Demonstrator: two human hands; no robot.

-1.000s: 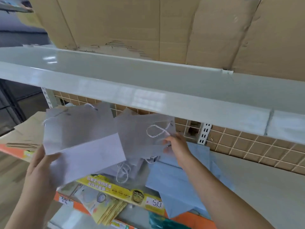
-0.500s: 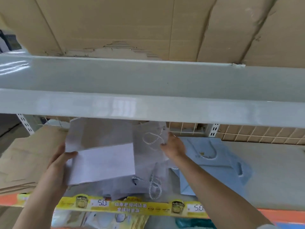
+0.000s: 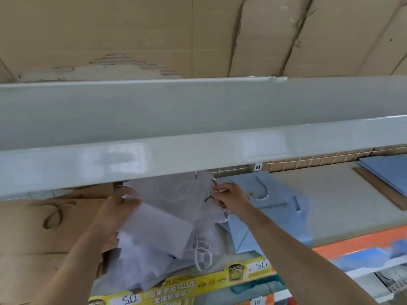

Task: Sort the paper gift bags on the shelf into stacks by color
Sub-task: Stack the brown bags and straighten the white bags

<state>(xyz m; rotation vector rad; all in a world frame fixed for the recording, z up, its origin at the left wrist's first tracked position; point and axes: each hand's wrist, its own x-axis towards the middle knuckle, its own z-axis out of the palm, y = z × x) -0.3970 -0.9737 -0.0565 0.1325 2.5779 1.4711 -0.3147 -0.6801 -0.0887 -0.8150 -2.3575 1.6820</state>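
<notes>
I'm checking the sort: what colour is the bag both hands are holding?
Pale lavender-grey bag, with a white twisted cord handle, seen in the head view.

Shop (price strip point(image 3: 187, 289) on shelving)

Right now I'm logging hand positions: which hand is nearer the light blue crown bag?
Right. The right hand sits just beside the light blue crown bag; the left hand is farther left, across the white bags.

Two hands point(image 3: 119, 208) point(image 3: 231, 198), several lavender bags point(image 3: 167, 219), three blue bags point(image 3: 271, 208), brown bags point(image 3: 44, 227)
</notes>
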